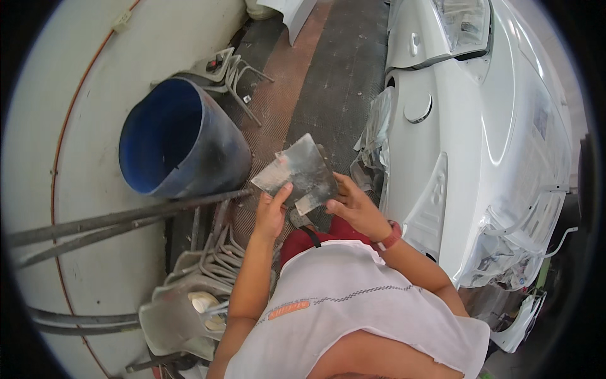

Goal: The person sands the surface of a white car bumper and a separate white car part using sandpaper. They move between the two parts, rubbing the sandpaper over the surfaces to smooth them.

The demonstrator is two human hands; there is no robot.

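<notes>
"Grey sheet (307, 172) held up in front of the body — is it secure there?"

"Fairly, I'd judge. The left hand (270, 218) is closed on its lower left edge, thumb pressed on top, fingers mostly hidden beneath."

"And the right hand (358, 207)?"

"Partly open at the right edge, thumb and fingers loosely curved. I can't tell whether it is gripping or only touching."

"So what could go wrong?"

"A slip, most likely. If the left thumb eases and the right hand isn't really holding, the sheet could drop to the ribbed floor (334, 69) below. It looks thin, too — uneven pulling by the two hands could crease or tear it."

"Anything around to bump?"

"The white car body (454, 189) stands to the right, so a wide swing could scuff its surface. On the left, metal bars (126, 217) end near the left hand, though depth is hard to judge; a knock there could loosen the hold."
</notes>
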